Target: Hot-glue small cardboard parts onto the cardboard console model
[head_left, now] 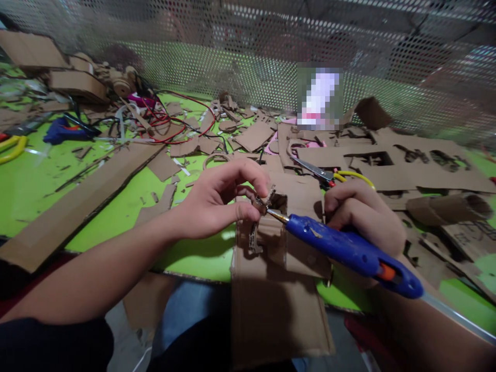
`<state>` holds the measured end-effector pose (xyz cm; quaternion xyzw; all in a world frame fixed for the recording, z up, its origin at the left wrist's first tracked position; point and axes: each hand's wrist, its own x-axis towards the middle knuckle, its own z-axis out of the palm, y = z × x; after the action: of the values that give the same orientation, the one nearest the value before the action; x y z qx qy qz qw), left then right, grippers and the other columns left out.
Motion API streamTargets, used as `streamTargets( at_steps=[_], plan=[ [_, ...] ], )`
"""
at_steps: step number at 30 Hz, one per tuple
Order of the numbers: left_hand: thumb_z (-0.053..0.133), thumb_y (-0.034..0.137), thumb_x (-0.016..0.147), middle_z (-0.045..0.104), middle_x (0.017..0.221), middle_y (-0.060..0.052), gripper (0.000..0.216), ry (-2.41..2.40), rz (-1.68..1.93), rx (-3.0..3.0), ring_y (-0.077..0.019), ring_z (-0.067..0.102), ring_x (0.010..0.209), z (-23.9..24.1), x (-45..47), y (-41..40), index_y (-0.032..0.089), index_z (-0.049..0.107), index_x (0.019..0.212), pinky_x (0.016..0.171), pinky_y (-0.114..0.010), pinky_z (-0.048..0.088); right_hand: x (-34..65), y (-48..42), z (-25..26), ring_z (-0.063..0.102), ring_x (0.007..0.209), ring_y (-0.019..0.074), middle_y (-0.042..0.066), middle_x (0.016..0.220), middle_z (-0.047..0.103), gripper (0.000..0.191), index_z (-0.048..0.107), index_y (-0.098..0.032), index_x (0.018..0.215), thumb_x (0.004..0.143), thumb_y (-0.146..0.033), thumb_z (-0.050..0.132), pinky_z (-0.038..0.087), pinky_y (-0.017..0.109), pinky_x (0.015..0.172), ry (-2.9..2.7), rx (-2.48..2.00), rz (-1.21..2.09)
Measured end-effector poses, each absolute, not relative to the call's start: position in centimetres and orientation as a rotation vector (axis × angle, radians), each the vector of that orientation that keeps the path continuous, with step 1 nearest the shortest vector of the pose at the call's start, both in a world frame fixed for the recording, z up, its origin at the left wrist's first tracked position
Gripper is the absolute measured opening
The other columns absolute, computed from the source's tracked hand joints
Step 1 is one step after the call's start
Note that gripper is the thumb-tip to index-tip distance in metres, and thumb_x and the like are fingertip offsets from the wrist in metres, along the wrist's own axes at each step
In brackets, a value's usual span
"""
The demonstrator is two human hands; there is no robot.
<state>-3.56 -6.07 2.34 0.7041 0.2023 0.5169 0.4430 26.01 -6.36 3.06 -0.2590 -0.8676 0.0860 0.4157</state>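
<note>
My left hand [225,199] pinches a small cut cardboard piece [259,211] between thumb and fingertips. In my right hand [362,217] is a blue hot glue gun [337,243], its metal nozzle meeting or almost meeting that piece. A clear glue stick [457,315] sticks out of the gun's rear. Beneath both hands, a cardboard box [306,253] with a square opening sits at the table's front edge, and a long cardboard flap [279,315] hangs from it. The trigger fingers are partly hidden behind the gun.
Yellow-handled scissors [321,173] lie just beyond my right hand. Cut cardboard sheets [387,160] and a cardboard tube [449,207] cover the right side. On the left are a long cardboard strip [81,206], another blue glue gun [67,130] and red wires [170,129]. Perforated mesh [232,57] stands behind.
</note>
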Motion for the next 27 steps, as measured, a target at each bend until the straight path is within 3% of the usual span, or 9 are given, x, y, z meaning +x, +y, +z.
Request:
streamTargets(
  at_steps=[27],
  plan=[
    [0.093,0.026,0.085,0.072,0.1,-0.008,0.024,0.505,1.302,1.767,-0.0172,0.069,0.092,2.1,-3.64,-5.92,0.019,0.074,0.099,0.077,-0.026,0.058,26.22,-6.19,3.55,0.06,0.08,0.0138,0.003,0.094,0.059,0.026,0.053,-0.022,0.078,0.1,-0.011,0.06,0.051,0.029,0.065,-2.282,-0.578,0.208]
  ],
)
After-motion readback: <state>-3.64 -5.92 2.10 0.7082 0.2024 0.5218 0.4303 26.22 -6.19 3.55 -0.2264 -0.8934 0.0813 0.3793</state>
